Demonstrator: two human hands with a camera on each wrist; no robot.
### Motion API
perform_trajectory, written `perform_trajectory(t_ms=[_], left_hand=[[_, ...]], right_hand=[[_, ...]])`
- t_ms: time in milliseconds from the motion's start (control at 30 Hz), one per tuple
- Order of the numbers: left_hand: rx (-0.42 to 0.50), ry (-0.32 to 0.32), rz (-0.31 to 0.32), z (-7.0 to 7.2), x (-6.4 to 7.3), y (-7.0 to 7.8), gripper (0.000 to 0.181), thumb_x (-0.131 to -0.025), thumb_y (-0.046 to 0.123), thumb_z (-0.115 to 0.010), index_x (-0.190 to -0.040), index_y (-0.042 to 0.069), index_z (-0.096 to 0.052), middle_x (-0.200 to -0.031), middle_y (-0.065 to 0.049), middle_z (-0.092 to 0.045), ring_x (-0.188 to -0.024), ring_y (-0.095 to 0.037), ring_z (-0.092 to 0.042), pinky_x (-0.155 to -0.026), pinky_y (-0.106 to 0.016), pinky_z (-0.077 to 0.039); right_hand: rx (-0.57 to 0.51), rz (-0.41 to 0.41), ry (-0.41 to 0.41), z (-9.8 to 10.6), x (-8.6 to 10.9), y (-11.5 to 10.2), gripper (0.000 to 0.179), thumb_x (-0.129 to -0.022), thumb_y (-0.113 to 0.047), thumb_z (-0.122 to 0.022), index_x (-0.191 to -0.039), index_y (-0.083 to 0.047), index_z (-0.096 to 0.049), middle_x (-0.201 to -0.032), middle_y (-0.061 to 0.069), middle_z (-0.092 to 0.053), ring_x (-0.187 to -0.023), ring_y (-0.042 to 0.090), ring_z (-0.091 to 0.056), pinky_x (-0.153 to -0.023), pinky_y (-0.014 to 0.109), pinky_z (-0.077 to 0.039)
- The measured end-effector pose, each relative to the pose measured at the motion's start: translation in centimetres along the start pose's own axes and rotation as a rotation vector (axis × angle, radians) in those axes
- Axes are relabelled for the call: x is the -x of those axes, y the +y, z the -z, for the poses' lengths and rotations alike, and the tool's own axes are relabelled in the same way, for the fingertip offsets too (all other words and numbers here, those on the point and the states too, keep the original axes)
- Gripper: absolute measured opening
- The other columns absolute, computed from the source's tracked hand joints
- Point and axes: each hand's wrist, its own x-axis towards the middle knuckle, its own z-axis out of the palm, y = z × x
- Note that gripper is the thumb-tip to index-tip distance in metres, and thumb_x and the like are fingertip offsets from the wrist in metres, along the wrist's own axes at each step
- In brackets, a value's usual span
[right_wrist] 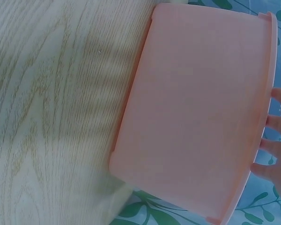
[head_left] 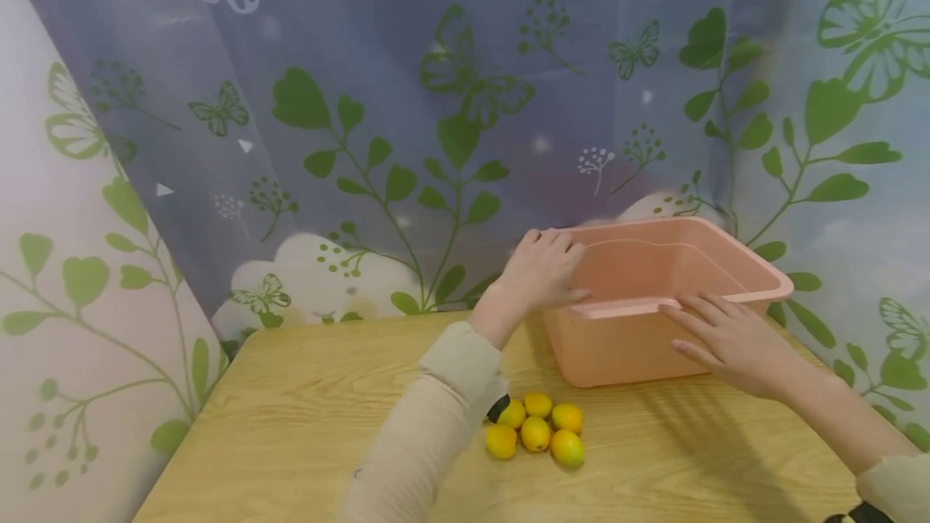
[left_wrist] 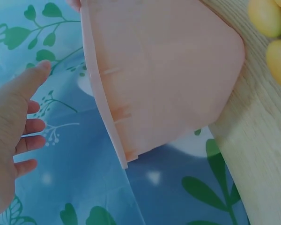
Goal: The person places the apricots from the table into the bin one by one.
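Observation:
A pink plastic tub (head_left: 617, 349) stands at the back right of the wooden table. My left hand (head_left: 538, 269) is at its left end in the head view, fingers loosely bent. The left wrist view shows that hand (left_wrist: 7, 136) apart from the tub's rim (left_wrist: 100, 101), with nothing in it. Over the front rim reaches my right hand (head_left: 741, 349), its fingers spread and nearly straight. In the right wrist view, the fingertips (right_wrist: 258, 168) are at the rim; whether they press on it I cannot tell.
Several small yellow oval fruits (head_left: 535, 433) lie grouped on the wooden table (head_left: 312, 410), in front of the tub and beside the left sleeve. A curtain (head_left: 363, 63) printed with leaves and butterflies hangs right behind the table and along its sides.

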Motion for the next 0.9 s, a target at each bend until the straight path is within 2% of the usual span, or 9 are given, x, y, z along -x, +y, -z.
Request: perform_trajectory(t_ms=[133, 233, 367, 533, 667, 900], left_hand=[[-0.013, 0.043, -0.012, -0.1, 1.3, -0.6, 0.058, -0.084, 0.063, -0.049, -0.120, 0.019, -0.054, -0.113, 0.002, -0.052, -0.113, -0.017, -0.045, -0.087, -0.033, -0.037], [-0.019, 0.069, -0.022, -0.5, 2.6, -1.1, 0.055, -0.084, 0.063, -0.050, -0.116, 0.019, -0.056, -0.107, 0.003, -0.053, -0.106, -0.016, -0.048, -0.086, -0.033, -0.037], [-0.011, 0.121, -0.041, -1.4, 4.5, -1.8, 0.050, -0.084, 0.060, -0.053, -0.111, 0.018, -0.058, -0.102, 0.003, -0.055, -0.095, -0.015, -0.051, -0.086, -0.033, -0.038], [0.010, 0.165, -0.049, -2.7, 6.7, -2.8, 0.046, -0.082, 0.058, -0.057, -0.103, 0.018, -0.060, -0.095, 0.003, -0.055, -0.092, -0.017, -0.052, -0.086, -0.033, -0.038], [0.042, 0.162, -0.043, -3.9, 8.6, -3.7, 0.045, -0.083, 0.058, -0.056, -0.102, 0.017, -0.061, -0.094, 0.002, -0.056, -0.090, -0.018, -0.052, -0.086, -0.034, -0.038], [0.140, 0.083, -0.011, -6.3, 12.2, -4.9, 0.043, -0.085, 0.051, -0.058, -0.107, 0.013, -0.062, -0.099, -0.001, -0.060, -0.093, -0.020, -0.053, -0.087, -0.038, -0.039]], right_hand=[[0.008, 0.012, 0.026, 0.0, 0.0, 0.0, 0.051, -0.093, -0.035, -0.053, -0.135, -0.008, -0.046, -0.132, 0.022, -0.045, -0.117, 0.042, -0.041, -0.093, 0.051, -0.030], [0.010, 0.014, 0.035, -0.1, 0.1, 0.0, 0.051, -0.093, -0.036, -0.052, -0.136, -0.009, -0.045, -0.132, 0.022, -0.045, -0.117, 0.042, -0.040, -0.093, 0.051, -0.030], [0.005, 0.007, 0.027, -0.2, 0.1, 0.0, 0.051, -0.093, -0.035, -0.052, -0.137, -0.010, -0.043, -0.132, 0.023, -0.045, -0.117, 0.043, -0.040, -0.093, 0.051, -0.030], [-0.004, 0.003, 0.018, -0.2, 0.2, 0.1, 0.052, -0.093, -0.035, -0.052, -0.139, -0.010, -0.042, -0.133, 0.024, -0.044, -0.118, 0.044, -0.040, -0.096, 0.051, -0.030], [0.008, 0.016, 0.017, -0.2, 0.2, 0.2, 0.054, -0.094, -0.035, -0.052, -0.140, -0.010, -0.040, -0.133, 0.026, -0.043, -0.118, 0.045, -0.040, -0.098, 0.051, -0.029], [0.028, 0.018, 0.022, -0.4, 0.4, 0.2, 0.057, -0.093, -0.036, -0.052, -0.142, -0.012, -0.037, -0.133, 0.025, -0.043, -0.119, 0.045, -0.039, -0.097, 0.051, -0.030]])
